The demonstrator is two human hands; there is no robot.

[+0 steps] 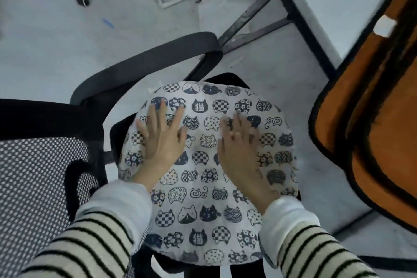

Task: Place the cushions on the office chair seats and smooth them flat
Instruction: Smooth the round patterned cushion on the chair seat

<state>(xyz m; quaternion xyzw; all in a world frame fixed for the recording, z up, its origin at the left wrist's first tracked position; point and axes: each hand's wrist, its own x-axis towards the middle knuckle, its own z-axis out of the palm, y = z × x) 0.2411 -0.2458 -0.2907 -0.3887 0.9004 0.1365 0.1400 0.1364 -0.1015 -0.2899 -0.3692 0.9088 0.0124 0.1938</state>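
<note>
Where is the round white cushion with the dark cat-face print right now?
The round cat-print cushion lies centre frame on the black office chair's seat, under both flat hands, left hand and right hand, beside the armrest.

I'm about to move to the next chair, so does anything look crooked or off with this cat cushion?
Slightly. The cushion overhangs the black seat at its right edge, so it may sit off centre. Both the left hand and right hand lie flat on it. The fabric looks smooth, with no damage visible.
</note>
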